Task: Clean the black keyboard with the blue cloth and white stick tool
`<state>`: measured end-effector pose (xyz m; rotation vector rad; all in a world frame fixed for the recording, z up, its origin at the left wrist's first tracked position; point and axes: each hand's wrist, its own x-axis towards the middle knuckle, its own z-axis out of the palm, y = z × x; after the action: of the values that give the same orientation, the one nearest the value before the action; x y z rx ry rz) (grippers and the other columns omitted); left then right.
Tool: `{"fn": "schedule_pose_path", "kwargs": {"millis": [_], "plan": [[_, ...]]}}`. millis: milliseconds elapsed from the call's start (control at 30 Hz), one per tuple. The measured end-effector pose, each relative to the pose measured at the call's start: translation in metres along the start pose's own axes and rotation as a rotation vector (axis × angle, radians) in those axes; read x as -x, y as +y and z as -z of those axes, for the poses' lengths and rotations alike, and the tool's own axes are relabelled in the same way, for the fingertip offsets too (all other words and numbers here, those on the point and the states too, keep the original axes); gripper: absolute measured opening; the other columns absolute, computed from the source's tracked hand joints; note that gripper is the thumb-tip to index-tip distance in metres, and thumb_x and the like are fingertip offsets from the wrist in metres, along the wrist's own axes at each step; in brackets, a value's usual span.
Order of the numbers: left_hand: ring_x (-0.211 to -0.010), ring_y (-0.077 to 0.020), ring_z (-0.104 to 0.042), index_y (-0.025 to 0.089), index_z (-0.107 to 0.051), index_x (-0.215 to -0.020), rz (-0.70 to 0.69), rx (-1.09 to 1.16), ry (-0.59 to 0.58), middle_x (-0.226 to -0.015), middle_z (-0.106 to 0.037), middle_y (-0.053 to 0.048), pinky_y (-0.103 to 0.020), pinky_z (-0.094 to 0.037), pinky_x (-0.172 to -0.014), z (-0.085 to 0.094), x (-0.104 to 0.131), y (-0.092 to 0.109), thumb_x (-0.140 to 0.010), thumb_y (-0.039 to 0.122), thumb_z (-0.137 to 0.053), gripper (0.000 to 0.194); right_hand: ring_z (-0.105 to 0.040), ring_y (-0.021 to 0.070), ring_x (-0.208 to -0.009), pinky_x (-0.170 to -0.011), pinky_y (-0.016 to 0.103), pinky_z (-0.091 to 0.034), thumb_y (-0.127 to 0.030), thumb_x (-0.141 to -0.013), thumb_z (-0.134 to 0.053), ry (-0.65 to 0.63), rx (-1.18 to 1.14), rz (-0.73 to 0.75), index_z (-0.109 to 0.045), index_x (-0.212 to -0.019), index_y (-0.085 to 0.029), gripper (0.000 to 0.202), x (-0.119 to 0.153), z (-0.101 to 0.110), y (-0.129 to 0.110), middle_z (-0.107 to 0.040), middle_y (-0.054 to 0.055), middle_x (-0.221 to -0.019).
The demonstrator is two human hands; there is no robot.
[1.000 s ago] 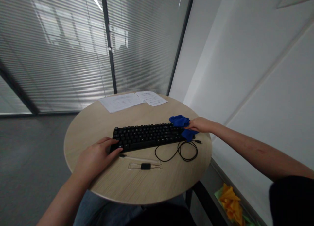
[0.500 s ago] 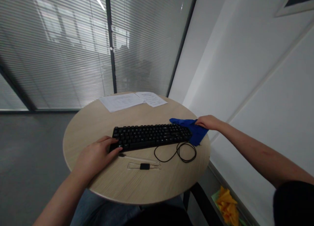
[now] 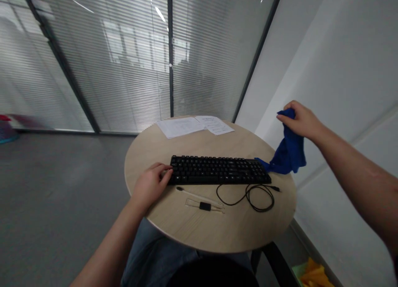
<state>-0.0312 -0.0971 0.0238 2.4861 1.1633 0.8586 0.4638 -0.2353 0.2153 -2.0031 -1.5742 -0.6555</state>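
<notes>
A black keyboard [image 3: 217,170] lies across the round table. My left hand [image 3: 152,182] is at its left end, with the fingers curled round that edge. To the right, my right hand [image 3: 300,120] pinches a blue cloth [image 3: 290,150] and holds it up above the table's right side. The cloth hangs down, and its lower corner still touches the table by the keyboard's right end. In front of the keyboard lie a thin brush [image 3: 199,195] with a dark tip, a wire tool with a black middle [image 3: 205,206], and a looped black cable [image 3: 259,210] with a plug.
Printed paper sheets [image 3: 182,127] lie at the far side of the table [image 3: 217,233]. A white wall [image 3: 351,71] stands close on the right. Yellow cloth [image 3: 315,274] sits in a container on the floor. Behind the table is a glass partition with blinds [image 3: 133,83].
My right hand has lifted the blue cloth up from the table beside the keyboard. The keyboard has straightened slightly under my left hand. The view has turned left.
</notes>
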Motion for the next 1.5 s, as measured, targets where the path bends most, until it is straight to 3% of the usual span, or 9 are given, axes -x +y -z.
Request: {"fn": "schedule_pose_path", "kwargs": {"millis": [100, 200, 367, 467, 567, 800, 967, 1200, 1500], "plan": [[-0.091, -0.0227, -0.068, 0.021, -0.073, -0.103, 0.061, 0.025, 0.044, -0.104, -0.073, -0.006, -0.032, -0.051, -0.082, 0.001, 0.002, 0.000, -0.090, 0.032, -0.043, 0.034, -0.051, 0.0131, -0.067, -0.065, 0.024, -0.037, -0.045, -0.085, -0.063, -0.090, -0.149, 0.097, -0.061, -0.097, -0.016, 0.032, -0.005, -0.028, -0.049, -0.063, 0.004, -0.079], [-0.095, -0.0240, -0.068, 0.021, -0.074, -0.096, 0.091, 0.037, 0.036, -0.101, -0.075, -0.006, -0.034, -0.051, -0.086, 0.002, 0.003, -0.002, -0.085, 0.026, -0.044, 0.032, -0.056, 0.0128, -0.067, -0.069, 0.023, -0.041, -0.041, -0.087, -0.061, -0.251, -0.334, 0.139, -0.063, -0.099, -0.016, 0.028, 0.001, -0.074, -0.110, -0.066, 0.003, -0.077], [-0.097, -0.0243, -0.068, 0.021, -0.075, -0.099, 0.098, 0.091, -0.056, -0.104, -0.075, -0.006, -0.035, -0.052, -0.087, 0.002, 0.006, -0.009, -0.083, 0.025, -0.046, 0.033, -0.064, 0.0145, -0.091, -0.081, 0.023, -0.043, -0.029, -0.085, -0.067, -0.507, -0.397, 0.356, -0.072, -0.095, -0.018, 0.016, 0.022, -0.146, -0.207, -0.072, 0.004, -0.097], [-0.097, -0.0237, -0.068, 0.020, -0.075, -0.104, 0.077, 0.163, -0.092, -0.106, -0.075, -0.006, -0.035, -0.052, -0.086, 0.002, 0.008, -0.015, -0.083, 0.024, -0.048, 0.035, -0.065, 0.0149, -0.090, -0.075, 0.023, -0.041, -0.029, -0.083, -0.070, -0.602, -0.340, 0.432, -0.076, -0.096, -0.021, 0.017, 0.031, -0.167, -0.249, -0.073, 0.003, -0.096], [-0.095, -0.0217, -0.068, 0.022, -0.077, -0.103, 0.023, 0.230, -0.108, -0.104, -0.075, -0.005, -0.034, -0.052, -0.087, 0.002, 0.009, -0.018, -0.083, 0.021, -0.048, 0.035, -0.065, 0.0147, -0.089, -0.073, 0.022, -0.040, -0.029, -0.081, -0.071, -0.650, -0.355, 0.481, -0.077, -0.098, -0.023, 0.019, 0.035, -0.177, -0.276, -0.074, 0.002, -0.097], [-0.098, -0.0211, -0.068, 0.023, -0.079, -0.100, 0.000, 0.248, -0.097, -0.104, -0.075, -0.004, -0.034, -0.051, -0.092, 0.001, 0.009, -0.017, -0.084, 0.019, -0.049, 0.034, -0.065, 0.0123, -0.089, -0.080, 0.021, -0.044, -0.034, -0.088, -0.066, -0.771, -0.589, 0.621, -0.078, -0.101, -0.019, 0.023, 0.042, -0.199, -0.295, -0.074, 0.003, -0.098], [-0.096, -0.0212, -0.067, 0.023, -0.079, -0.102, -0.016, 0.212, -0.098, -0.102, -0.074, -0.005, -0.033, -0.051, -0.089, 0.000, 0.009, -0.018, -0.086, 0.019, -0.047, 0.035, -0.062, 0.0123, -0.090, -0.084, 0.023, -0.044, -0.033, -0.092, -0.063, -0.709, -0.657, 0.745, -0.078, -0.102, -0.015, 0.025, 0.050, -0.207, -0.293, -0.070, 0.007, -0.097], [-0.090, -0.0215, -0.068, 0.024, -0.078, -0.104, -0.009, 0.026, -0.099, -0.102, -0.074, -0.005, -0.033, -0.050, -0.084, -0.001, 0.011, -0.013, -0.089, 0.021, -0.048, 0.034, -0.059, 0.0122, -0.088, -0.073, 0.021, -0.037, -0.039, -0.095, -0.059, -0.653, -0.437, 0.878, -0.075, -0.117, -0.027, 0.029, 0.057, -0.201, -0.289, -0.067, 0.005, -0.101], [-0.088, -0.0242, -0.068, 0.026, -0.079, -0.105, 0.054, -0.100, -0.128, -0.099, -0.073, -0.005, -0.033, -0.049, -0.077, 0.004, 0.010, -0.004, -0.092, 0.025, -0.047, 0.035, -0.063, 0.0138, -0.090, -0.068, 0.023, -0.034, -0.042, -0.101, -0.046, -0.779, -0.191, 0.936, -0.067, -0.130, -0.035, 0.037, 0.049, -0.180, -0.274, -0.073, 0.004, -0.110]]}}
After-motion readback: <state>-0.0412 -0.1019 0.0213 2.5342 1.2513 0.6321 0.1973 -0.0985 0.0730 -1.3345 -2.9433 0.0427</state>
